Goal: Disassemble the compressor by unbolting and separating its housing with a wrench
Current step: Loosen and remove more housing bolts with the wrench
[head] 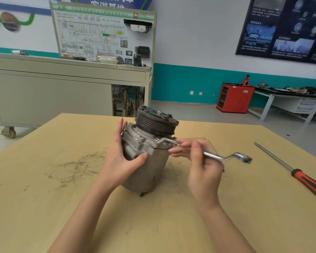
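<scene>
Little done: steadies upright compressor (150, 170) at table (62, 198) centre with open left hand (120, 157) at its 9 o'clock, pinches wrench (213, 156) seated on housing (139, 141) flange at 3 o'clock with right hand (201, 165); halves unsplit, unbolting and separation seemingly ahead.

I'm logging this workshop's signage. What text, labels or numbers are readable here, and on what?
"HV": on the diagram board; characters after it blurred.
Board header: blurred.
Blue banner: large Chinese characters, cropped and blurred.
Dark poster: too small to read.
compressor, wrench: no readable marks.
</scene>
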`<state>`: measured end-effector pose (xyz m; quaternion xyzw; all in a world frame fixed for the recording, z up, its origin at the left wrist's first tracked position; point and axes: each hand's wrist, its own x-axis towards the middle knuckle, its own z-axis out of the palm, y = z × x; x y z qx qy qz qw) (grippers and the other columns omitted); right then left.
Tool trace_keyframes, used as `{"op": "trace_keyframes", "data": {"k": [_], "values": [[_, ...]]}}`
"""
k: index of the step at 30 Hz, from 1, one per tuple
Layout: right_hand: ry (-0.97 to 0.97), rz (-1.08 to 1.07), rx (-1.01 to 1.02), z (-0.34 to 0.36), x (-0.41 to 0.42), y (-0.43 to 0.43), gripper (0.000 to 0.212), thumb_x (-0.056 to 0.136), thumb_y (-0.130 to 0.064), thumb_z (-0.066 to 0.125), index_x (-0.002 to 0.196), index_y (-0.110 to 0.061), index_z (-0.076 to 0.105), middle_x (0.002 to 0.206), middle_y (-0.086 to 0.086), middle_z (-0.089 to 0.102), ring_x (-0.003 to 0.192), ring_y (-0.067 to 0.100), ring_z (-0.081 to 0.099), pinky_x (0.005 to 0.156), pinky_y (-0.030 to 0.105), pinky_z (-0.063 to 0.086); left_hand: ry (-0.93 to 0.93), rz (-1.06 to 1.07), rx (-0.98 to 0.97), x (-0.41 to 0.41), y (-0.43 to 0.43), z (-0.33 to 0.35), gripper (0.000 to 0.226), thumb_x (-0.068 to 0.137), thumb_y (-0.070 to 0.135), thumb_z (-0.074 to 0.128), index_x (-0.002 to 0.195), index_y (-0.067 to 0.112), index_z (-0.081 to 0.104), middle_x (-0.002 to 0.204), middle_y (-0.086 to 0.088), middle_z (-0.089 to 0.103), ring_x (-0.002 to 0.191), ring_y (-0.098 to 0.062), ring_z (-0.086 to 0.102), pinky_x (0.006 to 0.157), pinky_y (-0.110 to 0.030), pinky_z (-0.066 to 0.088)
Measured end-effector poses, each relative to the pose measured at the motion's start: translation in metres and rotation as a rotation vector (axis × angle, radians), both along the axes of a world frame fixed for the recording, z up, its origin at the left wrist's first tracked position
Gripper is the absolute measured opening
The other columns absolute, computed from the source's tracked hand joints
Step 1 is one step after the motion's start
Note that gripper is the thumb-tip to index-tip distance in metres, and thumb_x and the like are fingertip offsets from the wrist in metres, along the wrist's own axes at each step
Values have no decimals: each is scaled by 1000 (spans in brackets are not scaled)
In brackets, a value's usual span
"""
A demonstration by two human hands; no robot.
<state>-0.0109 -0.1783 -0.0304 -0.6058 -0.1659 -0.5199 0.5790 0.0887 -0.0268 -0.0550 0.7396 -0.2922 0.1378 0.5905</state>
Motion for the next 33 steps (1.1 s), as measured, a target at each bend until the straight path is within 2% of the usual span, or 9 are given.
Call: {"op": "trace_keyframes", "data": {"k": [5,7,9,13,16,20,22,29,33], "values": [[393,684,808,6,26,-29,29,100,-12,39,79,-4,57,76,13,70,59,17,68,52,20,54,-11,20,8,-1,-2,-1,100,65,40,71,140,59,7,137,44,19,138,2,27,113,-28,26],[452,767,909,8,36,-33,27,99,-17,43,79,-4,56,74,13,70,54,13,66,47,16,52,-11,24,9,-3,-2,0,99,65,42,70,138,59,6,136,44,19,137,2,27,113,-29,26],[434,681,819,15,39,-33,32,97,-27,44,78,-5,58,73,13,70,53,12,65,47,17,52,-8,26,12,-4,-2,1,99,64,44,70,138,59,6,136,43,20,136,3,28,114,-31,26],[278,233,359,37,24,-23,47,93,-43,45,66,-12,67,71,10,72,52,18,67,47,20,51,-3,36,7,-6,-2,2,98,58,57,65,137,59,7,136,43,21,135,3,28,115,-36,27],[145,-33,70,53,9,0,36,93,-38,53,69,-13,64,63,0,70,54,16,69,50,23,54,-4,43,8,-6,-2,2,96,58,59,63,135,62,6,141,37,23,137,0,28,116,-43,27],[276,13,-74,66,-10,10,10,91,-23,60,86,-18,67,81,-6,72,81,11,72,75,27,58,-9,51,10,-7,-2,2,97,58,60,64,136,62,7,136,44,20,139,-3,29,115,-48,27],[301,53,-94,66,-18,8,12,93,-15,56,95,-11,67,89,-5,72,88,10,71,79,25,57,-14,59,13,-7,-3,2,98,58,60,63,138,60,7,137,41,22,139,-5,29,115,-49,27],[75,-493,-603,59,-14,15,39,90,-29,50,82,3,69,66,11,67,56,26,65,50,40,53,-20,67,23,-7,-2,2,98,58,59,62,137,62,5,146,27,25,141,-12,29,114,-51,27],[52,-541,-685,60,-13,18,36,90,-29,49,85,0,70,66,9,65,55,26,60,48,36,50,-22,73,25,-6,-2,2,99,58,59,62,138,61,6,145,27,26,141,-13,30,114,-51,28]]}}
